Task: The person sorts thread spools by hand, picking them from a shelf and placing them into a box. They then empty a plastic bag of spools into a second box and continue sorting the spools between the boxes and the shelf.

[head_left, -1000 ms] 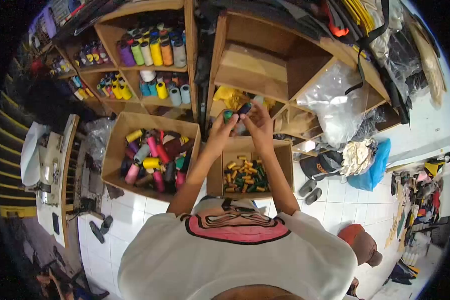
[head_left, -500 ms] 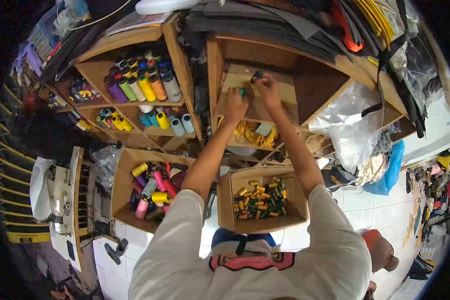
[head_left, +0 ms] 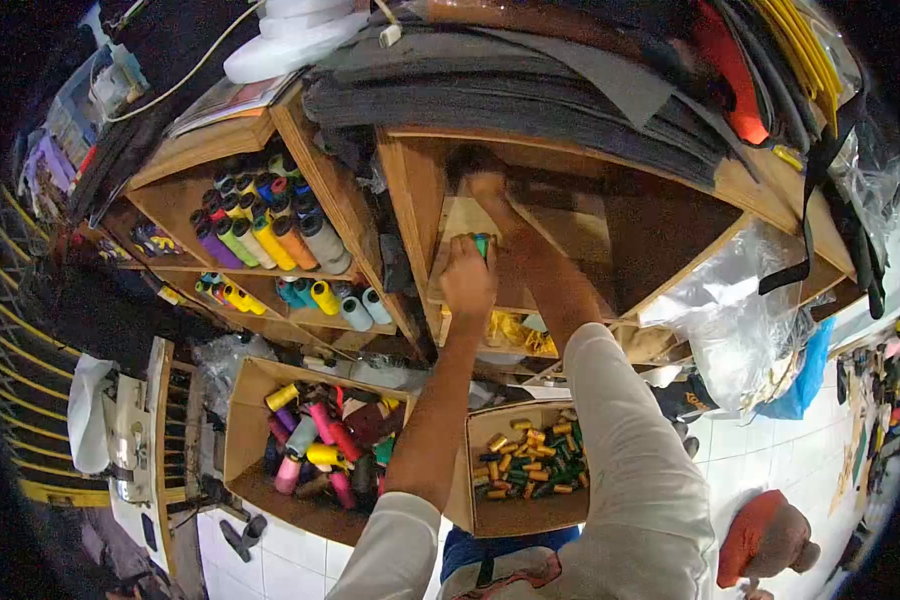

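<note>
My left hand (head_left: 467,280) is closed around a small green thread spool (head_left: 482,244), at the front of a wooden shelf compartment (head_left: 660,225). Deeper inside, my right hand (head_left: 487,185) reaches toward the back left corner. Shadow hides its fingers, so what they touch or hold cannot be made out. A light brown board (head_left: 580,225) lies in the compartment under both hands. Below my forearms stands a cardboard box (head_left: 530,522) with many small yellow and green spools (head_left: 535,455).
Another cardboard box (head_left: 290,512) holds larger spools in pink, red and yellow. Thread cones (head_left: 270,240) fill the shelf at left. Dark sheets (head_left: 510,90) are stacked on top, and plastic bags (head_left: 720,290) hang at right. A person (head_left: 770,540) is at lower right.
My right hand, which held a small dark item at the compartment's middle, has gone deeper toward the back left. My left hand keeps the green spool, now lower in view. The view has shifted.
</note>
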Action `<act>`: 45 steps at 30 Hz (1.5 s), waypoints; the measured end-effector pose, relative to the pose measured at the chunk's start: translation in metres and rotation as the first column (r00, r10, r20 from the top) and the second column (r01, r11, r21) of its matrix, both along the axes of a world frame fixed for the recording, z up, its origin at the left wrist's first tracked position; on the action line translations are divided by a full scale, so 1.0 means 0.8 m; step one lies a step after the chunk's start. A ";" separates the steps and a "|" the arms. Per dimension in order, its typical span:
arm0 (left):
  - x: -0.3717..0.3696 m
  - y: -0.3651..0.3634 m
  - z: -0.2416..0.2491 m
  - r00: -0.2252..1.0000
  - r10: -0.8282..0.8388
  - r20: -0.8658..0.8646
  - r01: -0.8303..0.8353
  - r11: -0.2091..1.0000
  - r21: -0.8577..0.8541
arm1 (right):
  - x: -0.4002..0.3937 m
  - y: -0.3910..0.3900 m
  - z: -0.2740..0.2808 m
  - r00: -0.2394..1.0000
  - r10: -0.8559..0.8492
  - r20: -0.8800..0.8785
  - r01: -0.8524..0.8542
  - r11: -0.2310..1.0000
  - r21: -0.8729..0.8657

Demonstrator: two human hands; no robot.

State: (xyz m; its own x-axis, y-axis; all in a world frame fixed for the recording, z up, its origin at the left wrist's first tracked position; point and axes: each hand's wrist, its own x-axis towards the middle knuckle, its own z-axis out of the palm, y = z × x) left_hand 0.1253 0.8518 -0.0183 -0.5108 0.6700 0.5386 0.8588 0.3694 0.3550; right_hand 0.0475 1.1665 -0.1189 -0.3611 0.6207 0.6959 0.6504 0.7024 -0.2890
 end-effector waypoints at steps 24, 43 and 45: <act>0.012 -0.014 0.022 0.997 0.070 -0.012 -0.068 0.989 0.134 | 0.011 0.016 -0.047 0.879 0.159 -0.449 -0.399 0.761 -0.512; 0.008 -0.023 0.049 0.901 -0.182 0.394 0.122 0.978 0.171 | 0.176 -0.225 0.130 0.728 0.332 -0.601 -0.683 0.429 -0.591; 0.007 -0.022 0.048 0.904 -0.161 0.396 0.114 0.984 0.139 | 0.149 -0.198 0.129 0.844 0.245 -0.476 -0.491 0.710 -0.505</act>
State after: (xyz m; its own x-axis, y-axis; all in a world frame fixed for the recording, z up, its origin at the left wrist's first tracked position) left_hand 0.1308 0.8340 0.0204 -0.6076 0.6978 0.3795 0.6720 0.1969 0.7139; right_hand 0.1667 1.0077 -0.0153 -0.4602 0.8119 0.3591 0.1425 0.4669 -0.8728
